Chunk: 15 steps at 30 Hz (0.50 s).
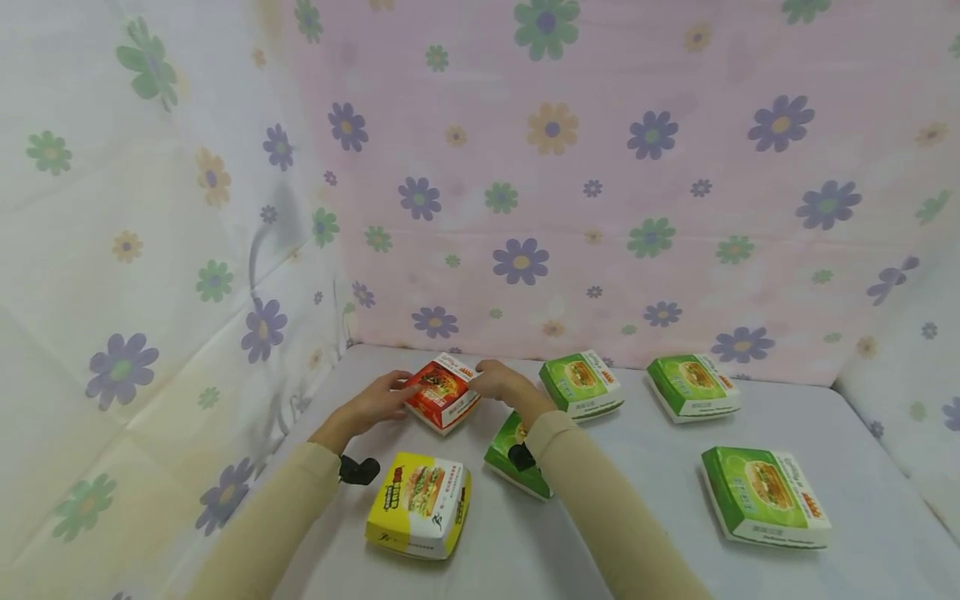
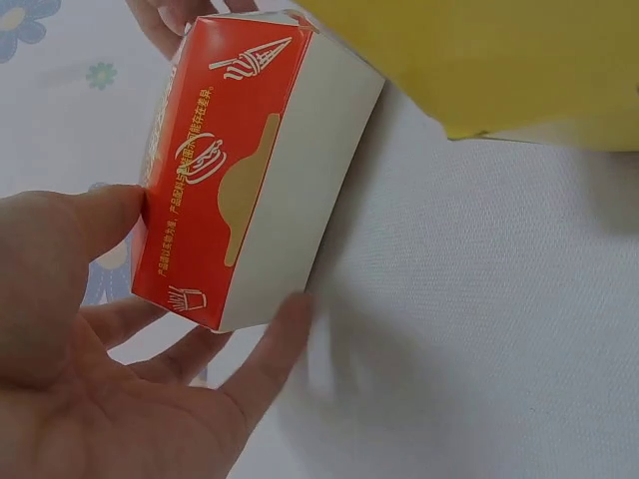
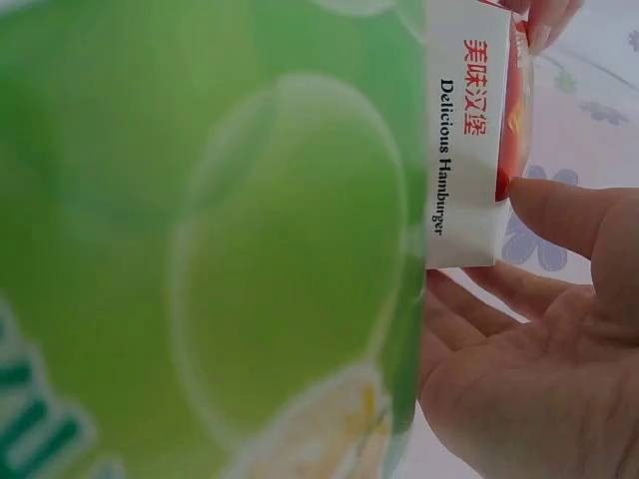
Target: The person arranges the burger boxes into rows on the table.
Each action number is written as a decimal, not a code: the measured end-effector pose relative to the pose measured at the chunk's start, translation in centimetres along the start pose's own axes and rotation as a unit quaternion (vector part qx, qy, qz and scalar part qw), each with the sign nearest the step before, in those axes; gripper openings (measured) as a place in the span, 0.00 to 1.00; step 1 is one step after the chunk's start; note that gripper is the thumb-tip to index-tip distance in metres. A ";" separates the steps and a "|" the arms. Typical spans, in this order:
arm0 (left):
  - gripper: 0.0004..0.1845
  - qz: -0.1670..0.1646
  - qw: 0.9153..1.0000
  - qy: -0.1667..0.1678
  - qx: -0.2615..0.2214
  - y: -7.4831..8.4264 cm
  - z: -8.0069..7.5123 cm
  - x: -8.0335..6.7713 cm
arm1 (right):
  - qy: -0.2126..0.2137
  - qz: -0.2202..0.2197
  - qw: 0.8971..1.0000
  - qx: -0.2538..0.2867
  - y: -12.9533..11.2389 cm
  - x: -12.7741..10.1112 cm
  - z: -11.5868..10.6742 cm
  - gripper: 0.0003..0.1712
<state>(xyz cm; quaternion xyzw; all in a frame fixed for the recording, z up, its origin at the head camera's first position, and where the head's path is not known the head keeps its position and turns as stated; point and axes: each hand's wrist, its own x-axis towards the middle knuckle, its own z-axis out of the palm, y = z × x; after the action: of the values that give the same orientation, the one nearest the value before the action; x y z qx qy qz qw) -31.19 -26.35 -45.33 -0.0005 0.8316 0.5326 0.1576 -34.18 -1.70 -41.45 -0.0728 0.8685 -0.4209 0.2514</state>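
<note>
**Both hands on the red burger box**

We see the left hand point(image 1: 372, 407) and the right hand point(image 1: 504, 384) clasping the red burger box point(image 1: 442, 392) from opposite sides at the far left of the grey table point(image 1: 660, 517). From the left wrist, the left thumb and fingers point(image 2: 268, 351) curl around one end of the box, pinching its red and white faces. From the right wrist, the right hand's point(image 3: 539, 339) thumb presses the white side that reads "Delicious Hamburger".

Just under the right wrist lies a green burger box point(image 1: 513, 458), partly hidden by the sleeve. A yellow burger box point(image 1: 420, 504) sits near the left forearm. Three more green burger boxes point(image 1: 581, 383) point(image 1: 693, 386) point(image 1: 765, 496) lie to the right, well apart. Flowered cloth point(image 1: 600, 183) hangs behind.
</note>
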 end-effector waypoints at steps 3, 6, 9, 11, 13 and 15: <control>0.31 0.008 1.000 -0.008 -0.011 0.0 0.0 0.1 | 0.002 -0.001 1.000 -0.012 -0.1 0.0 0.1 0.32; 0.30 0.014 1.000 -0.015 -0.023 -0.1 -0.1 0.2 | 0.008 -0.001 1.000 -0.017 -0.2 -0.1 0.2 0.31; 0.29 0.016 0.999 -0.017 -0.031 -0.1 -0.2 0.1 | 0.011 0.008 1.000 -0.018 -0.3 -0.1 0.3 0.32; 0.29 0.019 0.999 -0.019 -0.029 0.0 -0.2 0.1 | 0.014 0.016 1.000 -0.019 -0.3 -0.1 0.4 0.31; 0.29 0.016 0.999 -0.016 -0.032 0.0 -0.1 0.3 | 0.017 0.018 0.999 -0.029 -0.3 -0.1 0.4 0.29; 0.29 0.015 0.999 -0.017 -0.036 0.0 -0.1 0.4 | 0.017 0.016 0.999 -0.039 -0.3 -0.2 0.5 0.24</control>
<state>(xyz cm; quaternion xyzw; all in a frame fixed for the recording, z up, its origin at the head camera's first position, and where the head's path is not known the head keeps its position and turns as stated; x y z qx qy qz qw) -31.63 -26.32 -45.37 0.0150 0.8090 0.5645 0.1634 -33.77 -2.19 -41.46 -0.0616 0.8893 -0.3841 0.2405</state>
